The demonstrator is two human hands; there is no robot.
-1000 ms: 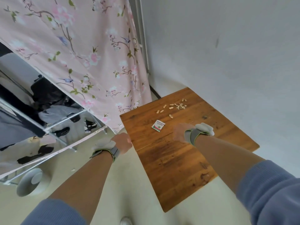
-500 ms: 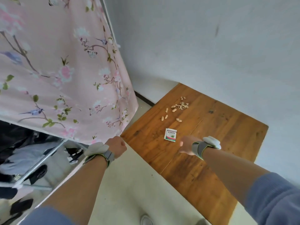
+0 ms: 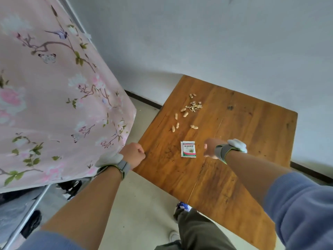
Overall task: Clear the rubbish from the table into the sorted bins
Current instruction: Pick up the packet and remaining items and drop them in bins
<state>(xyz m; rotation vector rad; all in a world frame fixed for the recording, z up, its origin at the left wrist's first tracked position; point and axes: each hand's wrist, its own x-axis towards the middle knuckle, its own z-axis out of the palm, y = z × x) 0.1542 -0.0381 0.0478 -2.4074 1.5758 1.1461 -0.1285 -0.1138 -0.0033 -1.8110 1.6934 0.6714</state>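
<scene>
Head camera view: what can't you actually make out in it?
Sorted bins: none in the head view; outside the frame.
Packet: head view, print too small to read.
Right hand: head view, fingers hidden behind its own back; contents unknown.
Table: head view, near corner covered by the right sleeve.

Table's [image 3: 225, 186] near half is being left bare, so reach from the front edge isn't being blocked. Centre is being taken up by a flat sachet [image 3: 188, 149], w/ a narrow bare strip betw. it & the right hand [image 3: 210, 147]. Left-rear area is being cluttered by peanuts [image 3: 185, 114] & a shell pile [image 3: 195, 106]. Left flank is being crowded by a hanging floral cloth [image 3: 54, 105]; far edge is being closed off by the wall [image 3: 216, 42].
</scene>
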